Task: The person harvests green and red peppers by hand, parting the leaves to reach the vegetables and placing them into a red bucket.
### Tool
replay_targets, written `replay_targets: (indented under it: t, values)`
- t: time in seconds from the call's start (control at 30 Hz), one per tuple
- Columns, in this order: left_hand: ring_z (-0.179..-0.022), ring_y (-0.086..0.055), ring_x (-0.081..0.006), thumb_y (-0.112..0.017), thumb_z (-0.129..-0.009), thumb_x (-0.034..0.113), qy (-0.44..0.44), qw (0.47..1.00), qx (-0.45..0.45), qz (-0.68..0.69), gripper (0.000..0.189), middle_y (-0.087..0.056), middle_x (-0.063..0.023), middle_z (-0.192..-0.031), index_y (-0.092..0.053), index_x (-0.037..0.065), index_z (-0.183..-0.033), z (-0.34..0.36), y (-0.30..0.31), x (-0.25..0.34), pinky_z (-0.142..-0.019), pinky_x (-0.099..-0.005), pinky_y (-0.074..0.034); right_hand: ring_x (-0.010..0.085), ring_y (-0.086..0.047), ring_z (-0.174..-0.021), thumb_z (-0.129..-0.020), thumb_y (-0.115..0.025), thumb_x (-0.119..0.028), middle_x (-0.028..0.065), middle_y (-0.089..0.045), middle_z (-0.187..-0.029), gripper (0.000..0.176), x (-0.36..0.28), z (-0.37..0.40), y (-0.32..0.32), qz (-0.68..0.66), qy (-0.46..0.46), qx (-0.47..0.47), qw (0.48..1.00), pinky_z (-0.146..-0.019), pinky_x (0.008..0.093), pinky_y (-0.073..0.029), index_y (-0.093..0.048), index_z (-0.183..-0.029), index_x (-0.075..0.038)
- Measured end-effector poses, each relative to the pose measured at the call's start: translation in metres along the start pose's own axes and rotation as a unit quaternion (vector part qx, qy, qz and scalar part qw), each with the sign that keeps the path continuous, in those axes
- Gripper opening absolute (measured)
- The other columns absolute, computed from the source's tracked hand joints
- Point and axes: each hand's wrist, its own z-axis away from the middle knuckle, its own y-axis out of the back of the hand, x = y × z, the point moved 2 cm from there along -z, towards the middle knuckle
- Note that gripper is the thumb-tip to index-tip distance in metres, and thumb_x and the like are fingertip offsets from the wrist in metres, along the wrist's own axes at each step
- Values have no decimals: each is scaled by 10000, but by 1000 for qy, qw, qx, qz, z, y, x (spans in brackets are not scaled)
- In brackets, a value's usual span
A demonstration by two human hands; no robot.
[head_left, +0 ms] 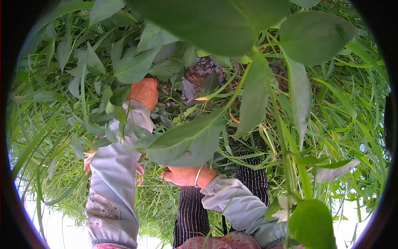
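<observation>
Beside the left hand (144,93), pointed green leaves (133,67).

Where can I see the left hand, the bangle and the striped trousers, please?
Left hand (143,93), head view: back of the hand.
Bangle (197,178), head view: visible side of the band.
Striped trousers (190,218), head view: left leg.

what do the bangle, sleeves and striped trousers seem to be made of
Bangle: probably metal, given its thin, rigid-looking pale band with a slight shine; plastic is possible.
Sleeves: smooth, thin fabric, likely synthetic, judging by the soft sheen and gathered cuffs.
Trousers: matt cloth, dark with pale stripes and no shine; fibre unclear.
</observation>
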Motion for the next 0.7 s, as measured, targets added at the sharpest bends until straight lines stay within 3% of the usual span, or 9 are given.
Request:
replay_targets:
  t: [0.07,0.1,0.2,0.3,0.33,0.4,0.57,0.67,0.7]
  values:
    - [-683,-622,-247,-621,-726,169,-36,985,-80,-148,170,-618,-120,-755,-664,69,-857,3,-30,-20,-630,-391,-504,325,-616,-772,-814,-551,-206,162,-625,-826,498,7,-2,-6,16,6,-33,999,-671,432,-483,-355,-1250,-65]
    - [-800,-637,-318,-611,-722,163,56,994,-74,-65,140,-651,-152,-836,-647,90,-836,5,-32,-25,-730,-395,-508,338,-616,-783,-811,-544,-192,173,-627,-828,554,11,-2,-9,6,8,-29,1000,-678,441,-480,-328,-1304,-59]
    - [-825,-636,-285,-589,-718,130,67,989,66,112,132,-656,-159,-844,-670,89,-814,22,-39,-37,-753,-392,-501,351,-616,-795,-806,-527,-163,188,-628,-831,586,11,-2,-4,4,-24,-26,999,-691,448,-477,-318,-1343,-58]
    - [-887,-608,-300,-558,-733,117,164,952,-129,223,276,-606,-164,-1060,-651,119,-993,25,-28,-41,-817,-375,-472,330,-622,-786,-796,-533,-151,190,-629,-836,555,1,-1,13,7,-70,-48,996,-697,428,-483,-364,-1315,-57]
    - [-908,-598,-305,-548,-738,112,195,927,-193,257,330,-590,-165,-1132,-645,129,-1053,28,-25,-42,-838,-369,-462,311,-626,-782,-791,-541,-149,185,-633,-836,533,5,-4,7,-35,-46,-33,998,-696,414,-486,-393,-1294,-50]
    - [-770,-600,-265,-574,-770,135,61,731,21,679,303,-627,-154,-1010,-647,132,-1064,46,-124,-90,-736,-314,-477,256,-628,-761,-779,-559,-135,161,-641,-839,466,5,-4,9,-161,-3,2,987,-688,372,-489,-476,-1229,-46]
    - [-633,-567,-214,-604,-774,154,-133,938,150,282,264,-645,-124,-833,-657,111,-1029,14,-149,-63,-628,-277,-464,200,-604,-714,-763,-573,-96,129,-632,-866,349,-7,-5,35,-311,-142,-93,935,-667,309,-480,-573,-1112,-88]
    - [-567,-540,-213,-641,-751,221,10,873,112,474,273,-643,-115,-804,-653,117,-1003,14,-125,-28,-581,-304,-461,191,-601,-752,-750,-572,-84,119,-633,-872,309,14,-3,-4,-343,14,11,939,-677,317,-475,-588,-1058,-72]
    - [-608,-541,-206,-651,-748,214,32,866,100,488,289,-642,-106,-831,-639,113,-1019,15,-124,-27,-610,-307,-460,63,-517,-694,-828,-594,-88,-5,-583,-833,174,2,0,13,-323,-3,-31,946,-613,242,-440,-580,-1000,-60]
